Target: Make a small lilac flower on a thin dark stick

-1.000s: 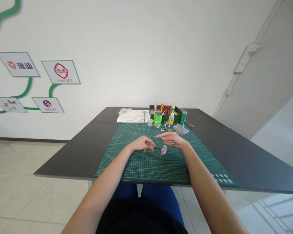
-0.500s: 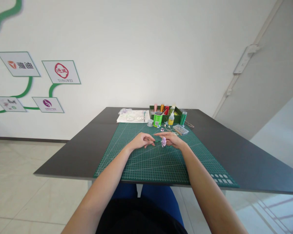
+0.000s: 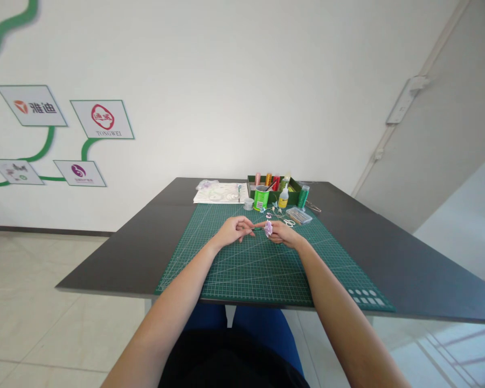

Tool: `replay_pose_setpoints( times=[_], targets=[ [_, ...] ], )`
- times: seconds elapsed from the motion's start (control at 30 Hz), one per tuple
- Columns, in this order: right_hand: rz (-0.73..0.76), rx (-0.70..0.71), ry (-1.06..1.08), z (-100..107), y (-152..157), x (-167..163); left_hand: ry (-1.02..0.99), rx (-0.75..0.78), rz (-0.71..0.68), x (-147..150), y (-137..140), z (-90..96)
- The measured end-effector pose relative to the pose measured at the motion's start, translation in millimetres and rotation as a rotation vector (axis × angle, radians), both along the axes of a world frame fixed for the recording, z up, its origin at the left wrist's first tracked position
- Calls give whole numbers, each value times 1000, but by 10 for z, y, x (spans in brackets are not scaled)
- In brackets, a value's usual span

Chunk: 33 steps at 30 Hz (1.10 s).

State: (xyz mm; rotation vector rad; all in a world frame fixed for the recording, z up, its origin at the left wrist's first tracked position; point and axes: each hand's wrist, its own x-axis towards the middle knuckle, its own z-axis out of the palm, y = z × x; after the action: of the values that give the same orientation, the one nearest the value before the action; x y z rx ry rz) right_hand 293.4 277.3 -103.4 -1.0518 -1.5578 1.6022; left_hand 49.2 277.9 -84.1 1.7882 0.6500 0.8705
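Both hands and the purple flower [image 3: 268,228] sit farther forward over the mat than a second ago; the bloom, then well clear of the right hand's palm side, now overlaps those fingers in view, and the gap between the two hands has narrowed.

Left hand [image 3: 234,231] fingers pinch the flower's green stem [image 3: 257,229] at its end, with the remaining fingers loosely curled. From there the stem runs sideways to the right, and the bloom at its tip shows in front of the right hand [image 3: 285,234]. That hand's index finger points across toward the left fingertips, close along the stem, while its other fingers fold beneath; whether they touch the flower or grip the stem I cannot tell.

Beneath both hands lies a green gridded cutting mat [image 3: 258,269], spread on the dark tabletop [image 3: 133,253]. Just beyond the right hand are white scissor handles [image 3: 290,222] and a clear flat case [image 3: 299,215]. Farther back, small stemmed pieces [image 3: 277,210] lie near a bright green can [image 3: 261,199], with a small round container [image 3: 248,203] to its left and a yellow-labelled bottle [image 3: 283,197] to its right. Behind them stands a dark green box [image 3: 293,198] holding coloured rolls; white papers [image 3: 206,197] lie to its left.
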Motion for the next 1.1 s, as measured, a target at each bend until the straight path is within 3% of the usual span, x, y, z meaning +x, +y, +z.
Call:
replay_pose_setpoints(
  times=[0.3, 0.57, 0.87, 1.1],
  targets=[
    [49, -37, 44, -41, -6, -14, -24, 9, 44, -9, 35, 9],
    [68, -9, 227, 30, -58, -22, -237, -104, 104, -20, 67, 16],
    [-218, 88, 426, 118, -44, 32, -422, -213, 164, -87, 89, 55],
    [-763, 78, 99, -25, 133, 100, -488, -221, 199, -96, 111, 60]
  ],
)
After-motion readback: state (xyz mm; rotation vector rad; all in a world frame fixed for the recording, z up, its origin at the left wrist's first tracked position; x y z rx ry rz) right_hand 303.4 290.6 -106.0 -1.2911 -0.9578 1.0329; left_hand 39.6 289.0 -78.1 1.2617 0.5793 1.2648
